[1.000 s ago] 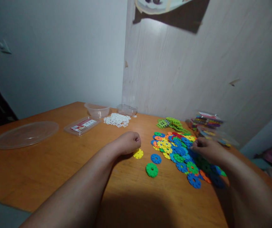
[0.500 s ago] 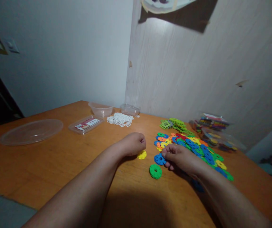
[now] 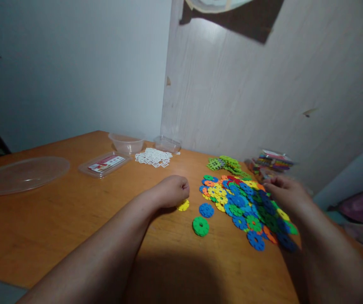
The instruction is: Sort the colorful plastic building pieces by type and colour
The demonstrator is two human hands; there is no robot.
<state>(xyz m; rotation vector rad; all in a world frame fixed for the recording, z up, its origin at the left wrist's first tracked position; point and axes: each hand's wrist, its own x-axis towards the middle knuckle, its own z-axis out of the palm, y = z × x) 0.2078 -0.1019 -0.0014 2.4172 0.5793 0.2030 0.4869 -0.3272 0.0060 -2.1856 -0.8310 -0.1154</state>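
My left hand rests on the table with its fingers curled closed; whatever may be inside is hidden. Just below it, a yellow notched disc shows, partly covered by the hand. A blue notched disc and a green notched disc, which looks like a small stack, lie between my hands. My right hand is over the right side of a spread pile of multicoloured notched discs. Its fingers are bent together and slightly blurred, so I cannot make out anything in them.
White lattice pieces lie near a clear bowl and a clear tray. Left of them are a labelled clear lid and a large round lid. Green lattice pieces and stacked colourful packs sit toward the wall.
My right hand has left the blue disc, which now lies by itself, and has moved right over the pile. My left hand stays by the yellow disc. The view has shifted slightly right.
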